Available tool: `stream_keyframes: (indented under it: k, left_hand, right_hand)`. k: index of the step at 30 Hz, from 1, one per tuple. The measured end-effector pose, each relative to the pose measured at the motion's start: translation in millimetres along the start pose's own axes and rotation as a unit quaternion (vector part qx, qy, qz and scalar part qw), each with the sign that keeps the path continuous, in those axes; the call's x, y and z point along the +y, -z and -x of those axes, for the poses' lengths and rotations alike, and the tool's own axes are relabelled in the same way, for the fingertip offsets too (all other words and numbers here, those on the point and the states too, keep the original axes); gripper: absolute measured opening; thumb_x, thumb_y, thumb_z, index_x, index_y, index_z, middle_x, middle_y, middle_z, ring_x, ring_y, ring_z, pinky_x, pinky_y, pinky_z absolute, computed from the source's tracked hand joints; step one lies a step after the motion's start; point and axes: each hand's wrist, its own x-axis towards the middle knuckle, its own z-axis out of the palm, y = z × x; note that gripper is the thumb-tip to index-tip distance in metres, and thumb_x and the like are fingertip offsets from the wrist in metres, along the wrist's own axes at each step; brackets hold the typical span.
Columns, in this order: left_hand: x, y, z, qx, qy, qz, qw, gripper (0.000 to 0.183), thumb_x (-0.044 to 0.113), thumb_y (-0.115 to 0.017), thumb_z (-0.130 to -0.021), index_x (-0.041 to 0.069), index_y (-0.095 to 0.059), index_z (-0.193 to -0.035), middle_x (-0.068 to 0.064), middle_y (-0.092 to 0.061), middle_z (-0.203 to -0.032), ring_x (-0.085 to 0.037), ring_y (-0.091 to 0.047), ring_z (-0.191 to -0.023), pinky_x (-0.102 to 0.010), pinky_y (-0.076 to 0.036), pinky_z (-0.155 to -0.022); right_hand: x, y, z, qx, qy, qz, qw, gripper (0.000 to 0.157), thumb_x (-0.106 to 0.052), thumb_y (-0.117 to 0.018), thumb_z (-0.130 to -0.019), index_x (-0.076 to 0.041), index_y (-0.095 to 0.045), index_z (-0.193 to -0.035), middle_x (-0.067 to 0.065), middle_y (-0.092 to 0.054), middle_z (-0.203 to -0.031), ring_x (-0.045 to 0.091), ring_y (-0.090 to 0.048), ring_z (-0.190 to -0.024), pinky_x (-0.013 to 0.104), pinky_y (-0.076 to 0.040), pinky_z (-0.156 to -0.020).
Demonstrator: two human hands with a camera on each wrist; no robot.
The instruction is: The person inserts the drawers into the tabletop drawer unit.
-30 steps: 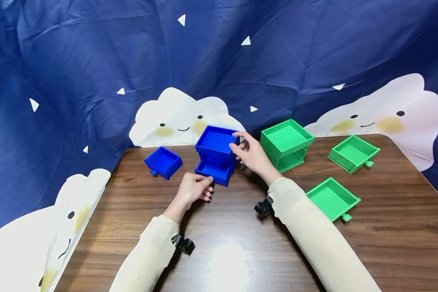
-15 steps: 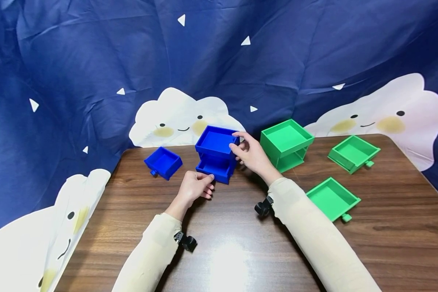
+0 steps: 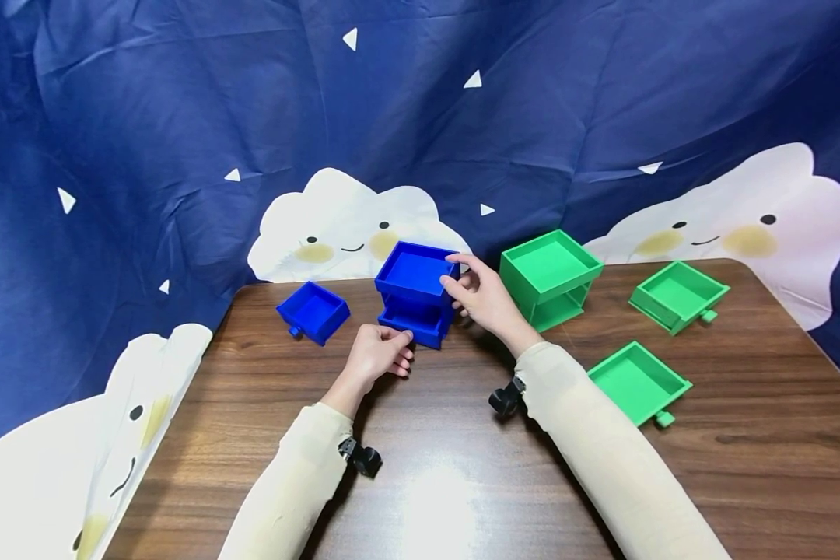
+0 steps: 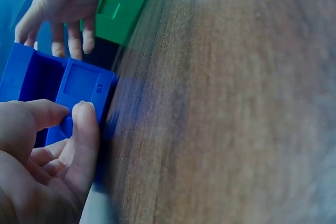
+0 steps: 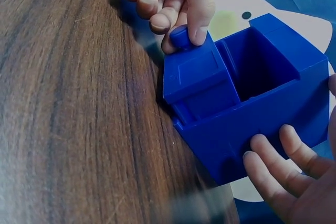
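Note:
A small blue cabinet (image 3: 414,271) with a tray-like top stands towards the back of the table. Its lower opening holds a blue drawer (image 3: 428,337), most of the way in, its front still jutting out. My left hand (image 3: 374,356) pinches the drawer's round knob (image 5: 180,38) between thumb and index finger. On the cabinet's right side, my right hand (image 3: 488,302) steadies it, with thumb and index finger at the top edge and the other fingertips (image 5: 258,142) against the side wall. The upper opening of the cabinet has no drawer in it.
A second blue drawer (image 3: 313,311) lies to the left. Right of the blue cabinet stands a green cabinet (image 3: 551,264), and two green drawers, one at the back (image 3: 680,289) and one nearer (image 3: 637,381), lie beyond it. A patterned curtain (image 3: 420,117) hangs behind the wooden table (image 3: 462,451).
The blue drawer has slid further into the cabinet, away from me. My left hand has moved forward along with it, while my right hand has stayed put.

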Motion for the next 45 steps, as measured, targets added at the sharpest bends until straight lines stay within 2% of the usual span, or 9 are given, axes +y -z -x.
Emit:
stream_keyframes:
  k: [6, 27, 32, 39, 45]
  left_hand:
    - [1.2, -1.0, -1.2, 0.003, 0.001, 0.005, 1.0, 0.023, 0.012, -0.066, -0.106, -0.01, -0.07, -0.102, -0.002, -0.068, -0.067, -0.008, -0.064, -0.052, -0.025, -0.059, -0.051]
    - [3.2, -5.2, -6.5, 0.003, 0.006, 0.019, 0.9998, 0.024, 0.013, -0.064, -0.108, -0.011, -0.069, -0.106, -0.003, -0.069, -0.067, -0.009, -0.066, -0.053, -0.025, -0.06, -0.052]
    - [3.9, -6.0, -7.4, 0.002, 0.008, 0.019, 0.9998, 0.025, 0.013, -0.064, -0.108, -0.012, -0.069, -0.108, -0.003, -0.069, -0.067, -0.009, -0.066, -0.053, -0.024, -0.06, -0.052]
    - [2.7, -6.8, -12.4, 0.004, 0.005, 0.02, 0.9998, 0.024, 0.013, -0.064, -0.107, -0.009, -0.07, -0.104, -0.003, -0.069, -0.067, -0.008, -0.065, -0.053, -0.025, -0.06, -0.052]
    - [3.4, -7.2, -15.3, 0.006, 0.009, 0.018, 0.9998, 0.025, 0.014, -0.065, -0.107, -0.011, -0.07, -0.107, -0.003, -0.069, -0.067, -0.009, -0.066, -0.054, -0.025, -0.06, -0.052]
  right_hand:
    - [-0.3, 0.7, 0.8, 0.0, 0.003, -0.001, 1.0, 0.046, -0.022, -0.069, -0.108, -0.01, -0.059, -0.15, 0.026, -0.071, -0.094, 0.047, -0.072, -0.079, 0.048, -0.064, -0.066]
    - [0.8, 3.5, -1.3, -0.003, 0.005, -0.013, 1.0, 0.047, -0.023, -0.072, -0.106, -0.01, -0.062, -0.149, 0.026, -0.075, -0.097, 0.047, -0.075, -0.085, 0.051, -0.066, -0.07]
    - [3.4, 5.1, -0.6, 0.0, -0.003, -0.017, 1.0, 0.047, -0.024, -0.073, -0.105, -0.011, -0.062, -0.149, 0.02, -0.075, -0.097, 0.046, -0.074, -0.086, 0.054, -0.066, -0.074]
    - [3.3, 2.7, -0.7, 0.002, 0.006, -0.02, 1.0, 0.045, -0.021, -0.072, -0.106, -0.008, -0.061, -0.148, 0.012, -0.067, -0.094, 0.051, -0.069, -0.088, 0.061, -0.065, -0.076]
    - [4.4, 0.4, -0.5, 0.005, 0.004, -0.026, 1.0, 0.045, -0.02, -0.072, -0.106, -0.008, -0.06, -0.147, 0.012, -0.065, -0.094, 0.041, -0.07, -0.083, 0.057, -0.066, -0.074]
